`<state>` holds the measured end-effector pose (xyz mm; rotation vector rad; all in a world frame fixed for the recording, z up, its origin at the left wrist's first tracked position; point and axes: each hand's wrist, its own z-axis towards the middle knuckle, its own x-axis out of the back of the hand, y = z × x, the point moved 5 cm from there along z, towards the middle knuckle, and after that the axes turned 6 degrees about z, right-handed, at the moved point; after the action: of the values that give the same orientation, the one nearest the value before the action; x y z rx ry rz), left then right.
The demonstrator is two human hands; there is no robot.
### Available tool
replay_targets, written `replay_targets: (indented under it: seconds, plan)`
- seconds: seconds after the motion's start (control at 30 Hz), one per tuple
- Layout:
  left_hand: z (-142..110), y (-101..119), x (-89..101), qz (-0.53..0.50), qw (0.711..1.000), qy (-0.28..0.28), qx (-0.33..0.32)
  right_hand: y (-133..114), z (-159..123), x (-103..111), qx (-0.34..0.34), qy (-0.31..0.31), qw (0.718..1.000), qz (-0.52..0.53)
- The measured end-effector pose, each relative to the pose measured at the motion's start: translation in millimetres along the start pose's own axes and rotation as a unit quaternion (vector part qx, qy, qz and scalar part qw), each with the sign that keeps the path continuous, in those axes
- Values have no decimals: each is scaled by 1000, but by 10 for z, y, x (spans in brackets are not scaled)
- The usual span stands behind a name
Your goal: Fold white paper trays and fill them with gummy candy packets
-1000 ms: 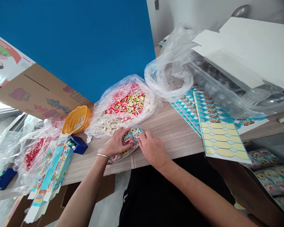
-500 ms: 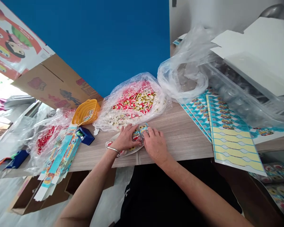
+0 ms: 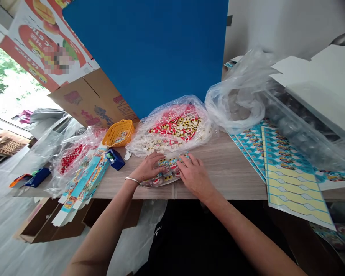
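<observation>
A clear blister tray [image 3: 165, 177] of small colourful toys lies on the wooden table [image 3: 227, 172] near its front edge. My left hand [image 3: 148, 167] rests on the tray's left part, fingers curled down on it. My right hand [image 3: 194, 174] presses on the tray's right end, fingertips on a printed sticker strip [image 3: 172, 162] that lies over the toys. Just behind the tray is a clear plastic bag [image 3: 175, 128] full of small red, yellow and white pieces.
Sheets of blue and yellow stickers [image 3: 278, 161] lie to the right, under a stack of clear trays in plastic [image 3: 299, 122]. On the left are an orange basket [image 3: 119, 133], a blue tape dispenser [image 3: 115, 159], flat printed cartons [image 3: 83, 182] and another bag [image 3: 71, 155]. A blue panel [image 3: 149, 53] stands behind.
The view has swung left and up. Both hands have stayed on the tray, with the sticker strip now pressed flatter across the toys.
</observation>
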<state>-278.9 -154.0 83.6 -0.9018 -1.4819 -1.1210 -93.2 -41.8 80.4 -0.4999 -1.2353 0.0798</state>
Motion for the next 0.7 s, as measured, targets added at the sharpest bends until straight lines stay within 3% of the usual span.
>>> replay_targets:
  seconds: [0.17, 0.37, 0.57, 0.7]
  plan:
    - [-185, -3, -170, 9, 1000, 18, 18, -36, 168, -135, 76, -27, 997, 6]
    - [-232, 18, -231, 14, 999, 35, 24, 91, 223, -334, 52, -62, 997, 18]
    - [-197, 63, -260, 44, 998, 32, 31, 87, 240, -338, 43, -61, 996, 39]
    - [-157, 117, -245, 50, 997, 60, 12, 76, 264, -307, 47, -62, 996, 44]
